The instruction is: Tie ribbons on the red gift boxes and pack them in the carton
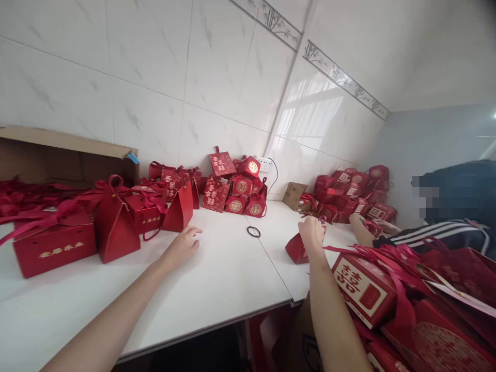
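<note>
My left hand (pixel 183 245) lies flat on the white table (pixel 217 289), fingers spread, empty, just in front of a red triangular gift box (pixel 179 209). My right hand (pixel 311 231) is closed on the top of a small red gift box (pixel 295 249) that rests on the table's right part. A black hair tie (pixel 253 231) lies on the table between my hands.
Red ribboned gift boxes (pixel 54 243) line the left side, with more stacked in the corner (pixel 236 188) and at the far right (pixel 352 199). A brown carton (pixel 58 155) stands at the left wall. Another person (pixel 445 217) sits at right. Flat red boxes (pixel 387 294) pile near my right arm.
</note>
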Action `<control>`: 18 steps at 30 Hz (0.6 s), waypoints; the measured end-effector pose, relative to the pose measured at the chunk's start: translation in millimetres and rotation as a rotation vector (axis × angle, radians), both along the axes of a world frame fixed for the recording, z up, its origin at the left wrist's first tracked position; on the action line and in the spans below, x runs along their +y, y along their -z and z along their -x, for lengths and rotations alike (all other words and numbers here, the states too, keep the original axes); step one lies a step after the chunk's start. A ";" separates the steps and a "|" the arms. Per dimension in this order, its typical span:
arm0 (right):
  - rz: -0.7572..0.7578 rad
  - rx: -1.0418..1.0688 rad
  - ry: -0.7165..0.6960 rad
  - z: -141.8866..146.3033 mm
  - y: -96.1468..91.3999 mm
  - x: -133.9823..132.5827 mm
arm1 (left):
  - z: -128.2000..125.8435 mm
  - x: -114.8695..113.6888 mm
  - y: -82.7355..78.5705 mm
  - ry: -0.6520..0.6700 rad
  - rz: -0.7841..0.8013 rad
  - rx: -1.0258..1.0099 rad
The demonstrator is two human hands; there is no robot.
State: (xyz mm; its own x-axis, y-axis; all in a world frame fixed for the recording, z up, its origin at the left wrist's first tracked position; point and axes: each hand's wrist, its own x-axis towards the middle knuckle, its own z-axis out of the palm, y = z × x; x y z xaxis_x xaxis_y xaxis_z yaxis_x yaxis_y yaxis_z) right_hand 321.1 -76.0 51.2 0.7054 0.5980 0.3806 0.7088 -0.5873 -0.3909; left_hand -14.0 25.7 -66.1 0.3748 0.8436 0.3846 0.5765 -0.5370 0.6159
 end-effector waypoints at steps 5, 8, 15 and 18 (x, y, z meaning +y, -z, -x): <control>-0.171 -0.114 -0.278 52.0 -1.2 5.5 | -2.8 -0.9 -1.7 -0.026 -0.002 -0.115; -0.338 -0.117 -0.807 97.6 14.7 16.0 | -3.8 -2.9 -6.8 -0.044 0.057 -0.280; -0.432 0.108 -1.347 173.7 51.1 39.7 | -4.1 -12.1 -18.1 0.076 0.100 -0.498; -0.437 0.038 -1.364 174.6 52.3 58.2 | 0.9 -8.6 -19.1 -0.073 0.048 -0.533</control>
